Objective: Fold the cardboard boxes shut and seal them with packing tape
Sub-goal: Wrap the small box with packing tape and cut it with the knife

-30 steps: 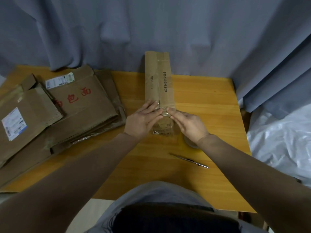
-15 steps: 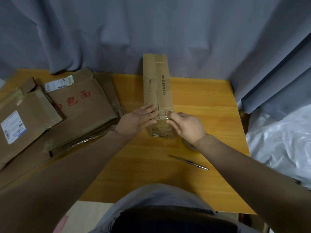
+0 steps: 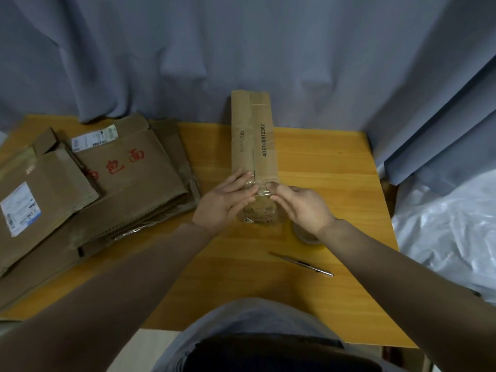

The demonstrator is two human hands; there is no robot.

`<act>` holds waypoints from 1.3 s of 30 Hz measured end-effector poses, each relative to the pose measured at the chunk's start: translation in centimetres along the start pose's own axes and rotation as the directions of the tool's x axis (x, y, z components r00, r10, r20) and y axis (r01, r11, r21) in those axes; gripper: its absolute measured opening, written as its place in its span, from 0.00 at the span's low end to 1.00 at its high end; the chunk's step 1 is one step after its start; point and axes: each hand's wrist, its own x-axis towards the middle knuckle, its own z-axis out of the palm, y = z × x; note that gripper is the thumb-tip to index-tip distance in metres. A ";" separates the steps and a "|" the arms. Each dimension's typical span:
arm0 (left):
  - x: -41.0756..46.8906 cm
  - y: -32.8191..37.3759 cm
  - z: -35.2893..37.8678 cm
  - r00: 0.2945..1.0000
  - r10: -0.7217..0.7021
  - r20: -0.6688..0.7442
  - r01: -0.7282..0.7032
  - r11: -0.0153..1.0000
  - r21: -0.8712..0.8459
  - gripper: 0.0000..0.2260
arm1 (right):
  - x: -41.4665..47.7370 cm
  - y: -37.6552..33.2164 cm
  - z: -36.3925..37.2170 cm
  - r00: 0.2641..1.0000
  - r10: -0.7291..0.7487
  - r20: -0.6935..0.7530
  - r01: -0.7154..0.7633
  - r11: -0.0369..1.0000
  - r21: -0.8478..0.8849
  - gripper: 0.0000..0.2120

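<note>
A long narrow cardboard box [image 3: 253, 135] lies lengthwise on the wooden table [image 3: 322, 167], flaps folded shut, with clear tape along its centre seam. My left hand [image 3: 224, 198] rests with straight fingers on the tape at the box's near left edge. My right hand [image 3: 300, 205] presses its fingertips on the near right top corner, over the tape end. A roll of packing tape [image 3: 306, 233] lies on the table, partly hidden under my right wrist.
A stack of flattened cardboard boxes [image 3: 112, 183] with shipping labels covers the table's left side. A metal pen or blade [image 3: 302, 263] lies near the front. Grey curtain [image 3: 241, 49] hangs behind; white plastic sheeting [image 3: 451, 232] sits to the right.
Both hands stay at the box's near end, shifting slightly as they smooth the tape. The box has not moved on the table.
</note>
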 end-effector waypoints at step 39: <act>2.9 3.6 0.2 0.669 -0.705 0.235 0.693 0.479 -0.539 0.28 | 4.1 -3.5 -0.6 0.945 0.155 0.289 -0.094 0.972 -0.216 0.25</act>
